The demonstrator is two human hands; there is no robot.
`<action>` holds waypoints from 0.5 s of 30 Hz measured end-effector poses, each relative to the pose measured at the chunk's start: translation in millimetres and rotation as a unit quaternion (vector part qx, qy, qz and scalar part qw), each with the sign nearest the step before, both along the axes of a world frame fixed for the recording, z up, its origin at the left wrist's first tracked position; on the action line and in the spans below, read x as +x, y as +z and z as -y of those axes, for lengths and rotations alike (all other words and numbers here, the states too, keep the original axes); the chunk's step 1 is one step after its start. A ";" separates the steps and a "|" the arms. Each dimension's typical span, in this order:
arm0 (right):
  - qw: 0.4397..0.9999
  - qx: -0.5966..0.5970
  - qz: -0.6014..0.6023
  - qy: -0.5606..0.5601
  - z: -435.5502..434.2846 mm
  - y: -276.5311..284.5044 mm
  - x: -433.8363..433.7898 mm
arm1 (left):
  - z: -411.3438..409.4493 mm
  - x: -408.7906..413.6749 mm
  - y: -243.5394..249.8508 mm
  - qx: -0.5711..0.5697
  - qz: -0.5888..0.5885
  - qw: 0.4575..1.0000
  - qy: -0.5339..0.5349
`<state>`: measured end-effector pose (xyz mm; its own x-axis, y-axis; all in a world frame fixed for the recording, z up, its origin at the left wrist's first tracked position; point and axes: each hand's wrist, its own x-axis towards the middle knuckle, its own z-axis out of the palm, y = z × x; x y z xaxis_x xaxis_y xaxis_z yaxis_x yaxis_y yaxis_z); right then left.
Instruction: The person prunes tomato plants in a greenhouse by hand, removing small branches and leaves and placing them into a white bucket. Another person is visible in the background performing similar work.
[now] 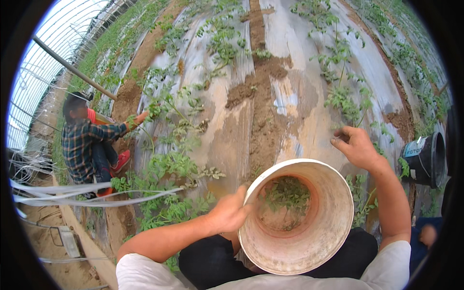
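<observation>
A white plastic bucket (328,224) is tilted so its mouth faces me, above my dark-trousered legs. My left hand (233,210) grips the bucket's left rim. Inside, cut green leaves and stems (288,195) lie on the soiled bottom. Beyond the bucket's upper right side, my right hand (353,145) is raised over the film-covered bed, thumb and forefinger apart; nothing shows between them. Just past its fingers grows a leafy crop plant (344,103). Another row of leafy plants (174,165) stands to the left of the bucket.
Transparent plastic mulch film (228,145) flanks a bare soil furrow (264,134). At left another person (81,141) crouches, reaching into plants. White plastic strips (98,195) and a slanting pole (72,67) are on that side. A black bucket (422,159) lies tipped at right, near another person's hand (428,235).
</observation>
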<state>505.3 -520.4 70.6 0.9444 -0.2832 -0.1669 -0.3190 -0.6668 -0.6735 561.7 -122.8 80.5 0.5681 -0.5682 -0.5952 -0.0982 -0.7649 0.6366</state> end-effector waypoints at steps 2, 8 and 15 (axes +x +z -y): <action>0.998 -0.018 0.026 -0.048 16.3 23.9 0.8 | 1.9 29.8 27.7 -0.019 0.028 0.999 0.035; 0.963 -0.043 0.134 -0.228 69.2 76.7 -85.3 | 57.2 97.3 2.7 -0.154 -0.024 0.980 0.125; 0.871 0.029 0.123 -0.475 18.4 -54.9 -309.2 | 82.7 171.4 -105.9 -0.109 -0.129 0.951 0.261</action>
